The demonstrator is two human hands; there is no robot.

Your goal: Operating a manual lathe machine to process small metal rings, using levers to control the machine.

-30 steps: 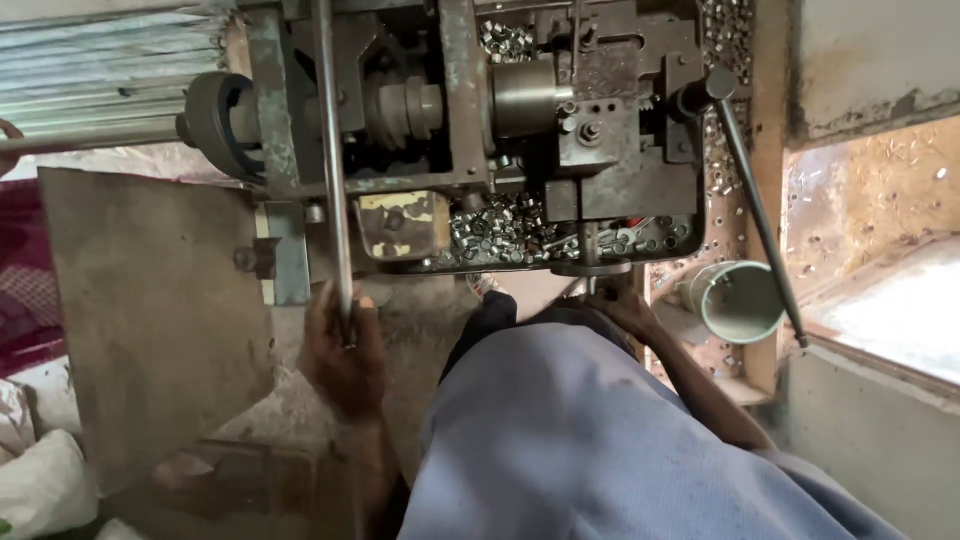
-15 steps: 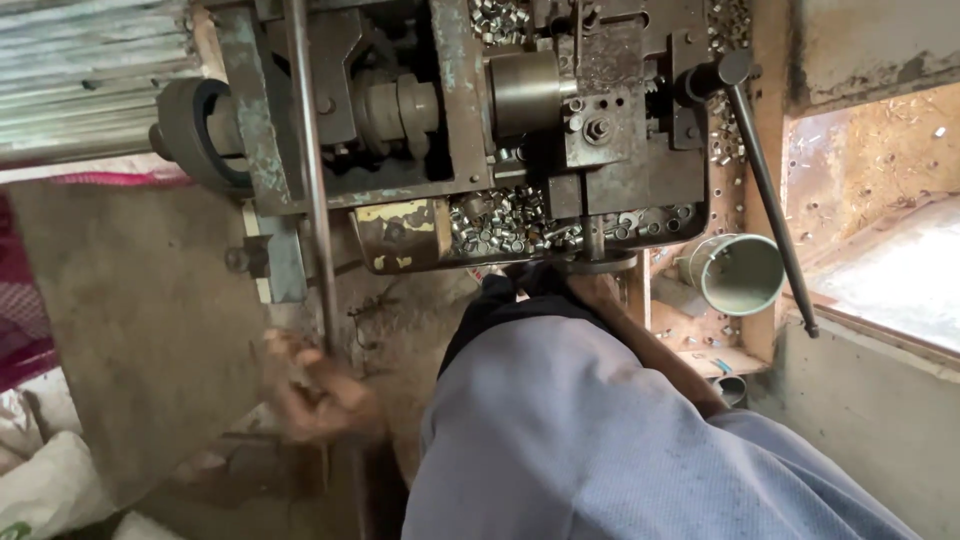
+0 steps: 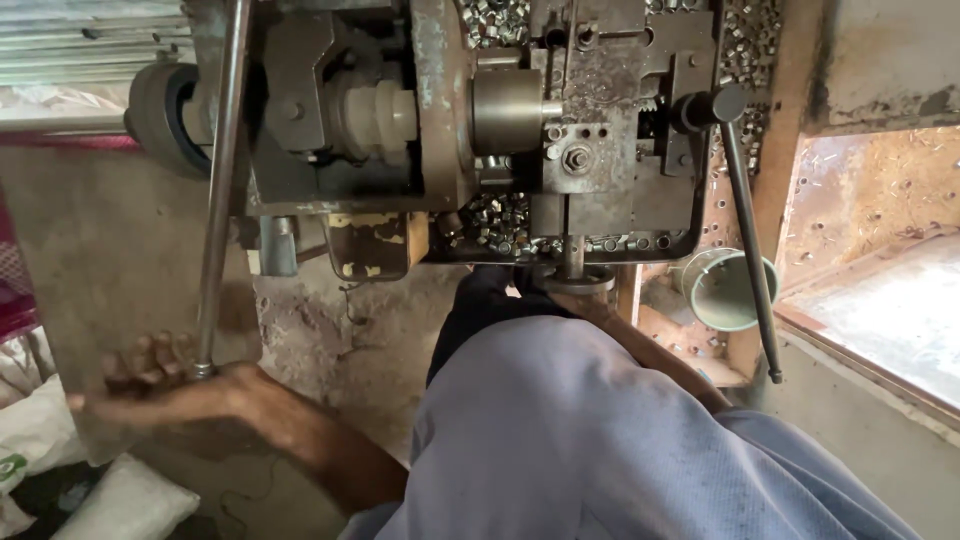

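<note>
The machine (image 3: 560, 150) is looking like bare, oil-darkened metal, dull and grimy, with rust showing on its plates. The long rod (image 3: 222, 180) by the left hand (image 3: 160, 385) is reading as smooth grey steel with a faint sheen. Small metal nuts (image 3: 490, 222) are glinting in the tray. The cup (image 3: 722, 288) is looking like matt pale-green plastic or painted tin. The trouser cloth (image 3: 590, 440) is showing as soft, matt blue-grey.

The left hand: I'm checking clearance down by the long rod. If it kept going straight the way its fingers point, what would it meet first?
The left hand points leftward, fingers spread beside the rod. Straight on, it would probably meet the white sacks at the left edge first, though depth is unclear.
</note>
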